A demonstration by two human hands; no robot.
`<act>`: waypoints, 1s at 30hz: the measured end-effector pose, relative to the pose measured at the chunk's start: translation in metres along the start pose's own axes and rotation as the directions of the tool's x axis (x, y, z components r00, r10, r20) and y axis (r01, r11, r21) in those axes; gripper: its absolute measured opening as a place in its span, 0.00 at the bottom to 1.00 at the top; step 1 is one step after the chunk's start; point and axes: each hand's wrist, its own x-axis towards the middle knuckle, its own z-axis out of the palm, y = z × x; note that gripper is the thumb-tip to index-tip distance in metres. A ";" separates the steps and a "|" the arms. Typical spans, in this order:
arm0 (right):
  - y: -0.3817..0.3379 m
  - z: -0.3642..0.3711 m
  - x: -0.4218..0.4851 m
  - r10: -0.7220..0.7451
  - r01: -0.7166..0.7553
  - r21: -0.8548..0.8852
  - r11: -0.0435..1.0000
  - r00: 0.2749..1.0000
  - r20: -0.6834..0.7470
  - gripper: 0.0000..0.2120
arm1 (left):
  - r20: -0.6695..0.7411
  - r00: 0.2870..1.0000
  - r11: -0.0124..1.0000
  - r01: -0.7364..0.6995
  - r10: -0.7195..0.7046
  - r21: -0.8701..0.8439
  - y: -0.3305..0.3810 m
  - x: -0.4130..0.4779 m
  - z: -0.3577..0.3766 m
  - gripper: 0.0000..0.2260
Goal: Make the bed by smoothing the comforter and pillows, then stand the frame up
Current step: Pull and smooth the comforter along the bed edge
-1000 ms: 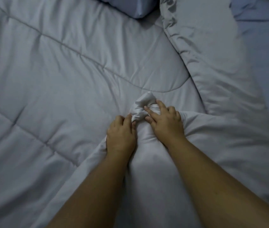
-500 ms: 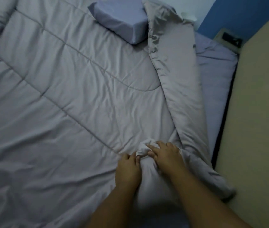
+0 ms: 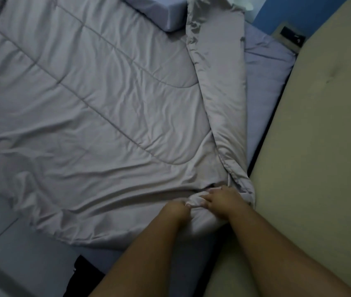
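Got my left hand (image 3: 175, 210) and right hand (image 3: 223, 200) side by side, fingers curled tight into one bunched corner of the pale grey quilted comforter (image 3: 97, 108). The rest lies wrinkled across the bed, its right edge folded over, just beside the beige padded panel (image 3: 320, 146).

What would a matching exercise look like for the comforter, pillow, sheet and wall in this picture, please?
Things:
1 comforter
2 pillow
3 sheet
4 wall

Descriptions:
A bright blue
B grey, bunched corner gripped by the left hand and right hand
C bare strip beside the beige panel
D block-shaped, at the far end of the bed

Pairs: 1-B, 2-D, 3-C, 4-A
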 end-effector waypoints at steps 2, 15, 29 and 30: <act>0.001 0.016 -0.002 -0.011 0.012 -0.013 1.000 0.998 0.067 0.21 | 0.091 0.996 0.999 0.003 -0.006 0.036 -0.001 0.001 0.012 0.22; 0.004 0.067 0.012 0.117 -0.069 0.345 0.936 0.986 -0.122 0.17 | -0.198 0.974 0.961 -0.055 0.112 0.272 -0.024 0.061 0.039 0.25; -0.039 0.105 0.000 -0.294 0.093 0.330 0.939 0.716 0.633 0.29 | -0.131 0.977 0.921 -0.110 0.170 0.372 -0.034 0.070 0.048 0.25; -0.044 0.110 -0.004 -0.307 0.108 0.331 0.937 0.702 0.642 0.30 | -0.130 0.977 0.919 -0.110 0.171 0.379 -0.035 0.070 0.049 0.25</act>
